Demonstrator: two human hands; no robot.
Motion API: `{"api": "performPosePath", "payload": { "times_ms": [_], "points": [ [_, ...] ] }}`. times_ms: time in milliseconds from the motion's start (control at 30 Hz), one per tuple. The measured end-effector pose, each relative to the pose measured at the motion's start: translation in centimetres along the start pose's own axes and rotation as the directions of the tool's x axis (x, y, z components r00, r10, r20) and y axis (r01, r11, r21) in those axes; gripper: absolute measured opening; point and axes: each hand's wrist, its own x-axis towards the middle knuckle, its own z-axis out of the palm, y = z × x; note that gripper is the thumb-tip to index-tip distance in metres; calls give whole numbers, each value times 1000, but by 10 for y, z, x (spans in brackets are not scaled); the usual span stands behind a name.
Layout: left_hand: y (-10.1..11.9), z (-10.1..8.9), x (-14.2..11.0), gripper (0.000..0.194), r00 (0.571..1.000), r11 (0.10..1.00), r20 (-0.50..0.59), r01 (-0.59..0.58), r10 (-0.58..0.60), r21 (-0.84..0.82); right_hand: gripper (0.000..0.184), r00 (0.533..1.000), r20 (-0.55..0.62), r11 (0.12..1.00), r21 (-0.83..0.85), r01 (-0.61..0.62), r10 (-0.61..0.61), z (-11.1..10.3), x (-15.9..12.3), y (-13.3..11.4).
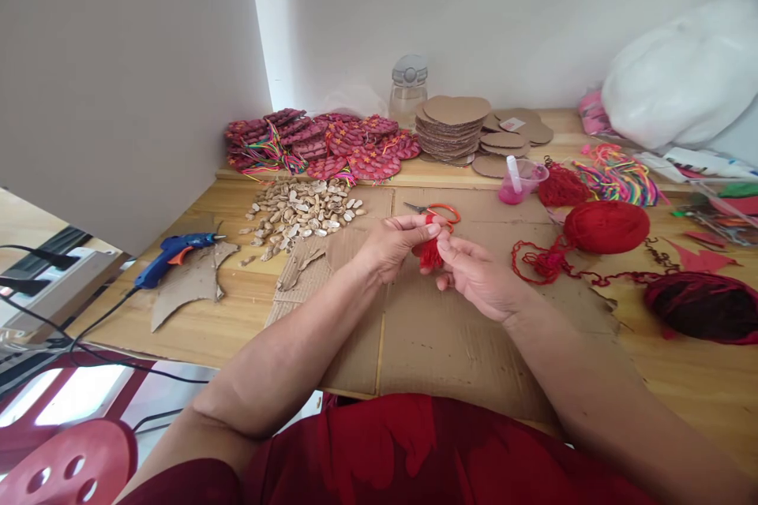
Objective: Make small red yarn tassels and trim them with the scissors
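Note:
A small bundle of red yarn, like a tassel (431, 256), is held up between my two hands over the cardboard sheet (455, 339). My left hand (388, 248) pinches its upper part between thumb and fingers. From the right, the thumb and fingers of my right hand (477, 278) close on the yarn's side; the exact grip is partly hidden. Just behind the hands lie scissors (451, 211) with orange handles. A red yarn ball (607, 226) sits to the right, with loose red yarn (538, 262) beside it.
Peanut shells (308, 213) are heaped at left, near a blue glue gun (178, 256) on a cardboard scrap. Behind stand decorated red pieces (361, 146), stacked cardboard shapes (453, 130) and a bottle (408, 87). A plastic cup (518, 183) and dark red yarn (704, 306) are at right.

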Motion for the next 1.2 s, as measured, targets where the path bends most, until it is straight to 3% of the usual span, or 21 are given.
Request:
{"api": "performPosePath", "payload": {
  "times_ms": [167,467,733,900,1000,1067,1133,1200],
  "points": [
    [-3,3,-2,29,999,999,-12,43,-42,24,40,1000,5,999,47,-22,22,9,0,6],
    [-1,2,0,28,996,999,-90,-18,16,-28,43,1000,22,1000,-4,-6,7,11,-1,13],
    [0,7,-2,29,995,997,-93,-48,42,-59,43,997,81,999,36,-18,15,12,-2,10],
    [6,5,2,27,954,982,-250,-185,168,-47,43,995,82,978,-204,-48,66,3,-2,11],
    [13,5,2,27,938,974,-281,-225,204,-42,39,996,-71,913,-407,20,-54,-3,0,7],
    [12,6,2,27,942,974,-256,-226,215,-16,33,961,-188,882,-462,96,-203,-4,0,2],
    [8,7,1,26,954,975,-207,-220,217,4,31,937,-213,890,-424,167,-278,-4,0,-3],
    [3,9,-1,27,968,980,-151,-197,199,33,35,955,-160,926,-329,187,-250,-1,-1,-5]
  ]
}}
